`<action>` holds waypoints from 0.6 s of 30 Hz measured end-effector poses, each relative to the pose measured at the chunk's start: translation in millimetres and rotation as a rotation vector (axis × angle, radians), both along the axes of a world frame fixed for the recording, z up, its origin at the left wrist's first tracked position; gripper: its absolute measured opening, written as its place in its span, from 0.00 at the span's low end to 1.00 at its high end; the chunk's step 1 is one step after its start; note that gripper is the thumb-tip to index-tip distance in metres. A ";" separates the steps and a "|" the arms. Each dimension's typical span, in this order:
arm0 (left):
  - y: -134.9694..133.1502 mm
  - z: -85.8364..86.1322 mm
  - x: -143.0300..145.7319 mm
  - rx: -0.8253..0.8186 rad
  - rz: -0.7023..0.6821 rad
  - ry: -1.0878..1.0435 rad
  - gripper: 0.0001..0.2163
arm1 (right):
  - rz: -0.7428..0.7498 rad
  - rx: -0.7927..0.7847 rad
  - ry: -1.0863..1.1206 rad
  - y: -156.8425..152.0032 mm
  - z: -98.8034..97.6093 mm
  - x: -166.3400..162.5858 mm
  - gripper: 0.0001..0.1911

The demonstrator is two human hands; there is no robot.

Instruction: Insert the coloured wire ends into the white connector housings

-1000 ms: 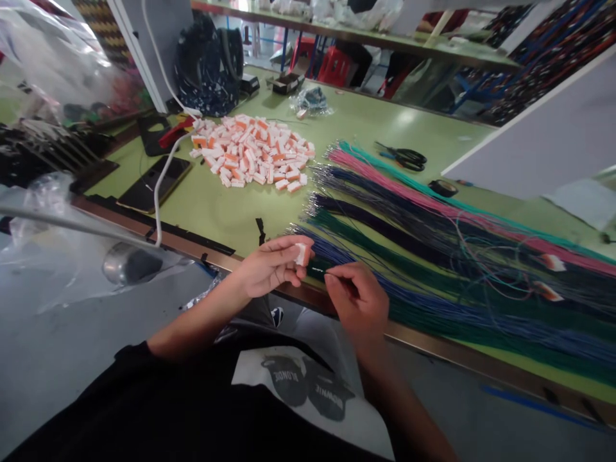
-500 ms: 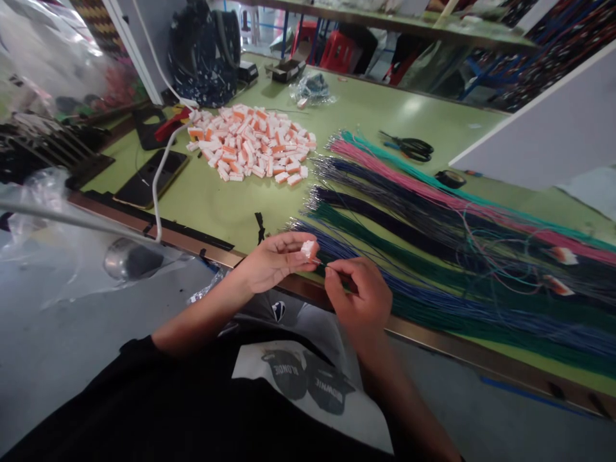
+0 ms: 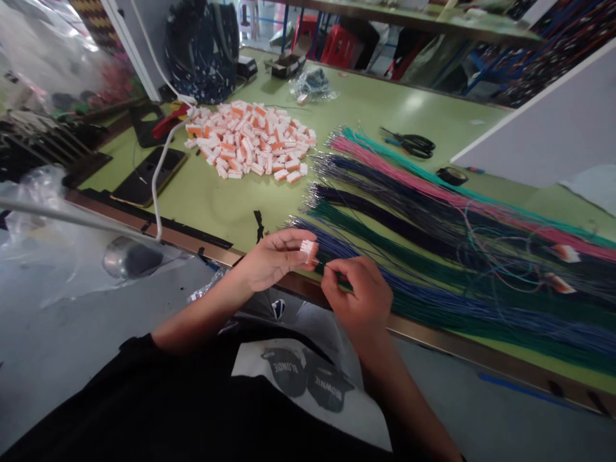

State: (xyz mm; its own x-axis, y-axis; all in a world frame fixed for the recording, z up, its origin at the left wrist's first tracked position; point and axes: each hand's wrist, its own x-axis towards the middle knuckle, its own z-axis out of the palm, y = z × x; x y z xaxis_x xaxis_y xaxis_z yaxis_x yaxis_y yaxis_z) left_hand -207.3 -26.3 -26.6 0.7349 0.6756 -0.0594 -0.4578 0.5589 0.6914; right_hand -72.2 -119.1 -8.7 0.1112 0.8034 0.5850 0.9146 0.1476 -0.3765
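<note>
Green worktable [image 3: 216, 199] in a workshop, with a shelf and red stools behind it. Left hand [image 3: 269, 260] pinches a small white-and-orange connector [image 3: 308, 249] above the table's near edge [image 3: 433, 333]. Right hand [image 3: 359, 298] is closed in a fingertip pinch on a single thin wire [image 3: 319, 260], its tip at the connector's face; whether it has entered, cannot tell. Judged step: feeding a wire end into the housing. This calls for fine alignment of the tip with one cavity and a steady left grip.

Room: the blue wire bundle [image 3: 433, 301] lies just beside the right hand, with more coloured bundles fanned beyond. The connector pile [image 3: 250, 138], phone [image 3: 149, 176] and scissors [image 3: 409, 142] sit well apart. Bare tabletop lies ahead of the left hand.
</note>
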 end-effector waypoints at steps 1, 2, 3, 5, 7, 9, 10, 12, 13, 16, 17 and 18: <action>-0.5 -0.2 0.4 0.016 0.008 0.005 0.11 | 0.005 -0.001 -0.014 -0.4 0.7 0.1 0.07; -1.2 -0.5 0.8 0.030 0.019 0.010 0.11 | 0.012 0.001 -0.030 -0.6 1.2 0.3 0.07; -1.9 -1.0 1.3 0.041 0.029 0.014 0.11 | 0.020 0.003 -0.046 -0.7 1.6 0.4 0.07; -3.4 -2.2 2.1 0.054 0.045 0.023 0.11 | 0.034 0.007 -0.065 -0.6 2.0 0.7 0.08; -4.7 -3.3 2.9 0.063 0.062 0.035 0.11 | 0.038 -0.016 -0.047 -0.4 2.3 0.7 0.08; -5.6 -4.0 3.5 0.071 0.074 0.053 0.11 | 0.031 -0.066 0.020 -0.5 3.4 0.2 0.07; -6.1 -4.1 3.8 0.076 0.083 0.061 0.11 | 0.029 -0.094 0.067 -0.6 4.3 -0.2 0.07; -6.9 -3.9 4.3 0.083 0.097 0.072 0.11 | 0.028 -0.141 0.167 -0.9 6.5 -1.1 0.07; -7.2 -3.6 4.5 0.085 0.103 0.074 0.11 | 0.028 -0.157 0.211 -1.1 7.7 -1.6 0.07; -7.8 -2.0 4.7 0.083 0.113 0.069 0.10 | 0.030 -0.190 0.298 -1.3 10.4 -2.7 0.08; -7.9 -1.5 4.8 0.081 0.113 0.071 0.10 | 0.029 -0.199 0.313 -1.2 11.0 -3.0 0.08; -7.9 -1.0 4.8 0.079 0.113 0.077 0.10 | 0.028 -0.208 0.321 -1.1 11.5 -3.2 0.08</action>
